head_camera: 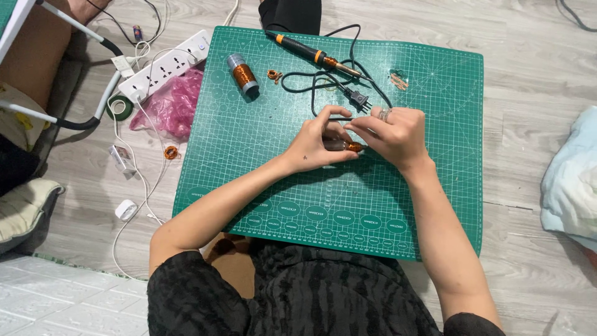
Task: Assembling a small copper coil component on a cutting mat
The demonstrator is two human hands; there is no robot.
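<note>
Both hands meet over the middle of the green cutting mat [261, 162]: the left hand [314, 146] and the right hand [395, 134] have their fingertips pinched on a small copper-wound coil [348, 147], mostly hidden between them. A larger copper wire spool [242, 74] lies at the mat's upper left beside a pink plastic bag [171, 102]. A soldering iron [311, 53] with black cord and plug [357, 99] lies just beyond the hands, and a white power strip [165, 65] rests on the floor.

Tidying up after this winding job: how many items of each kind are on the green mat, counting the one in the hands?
Copper wire spools: 1
Soldering irons: 1
Small loose copper coils: 1
Copper-wound pieces held in both hands: 1
Total: 4
</note>
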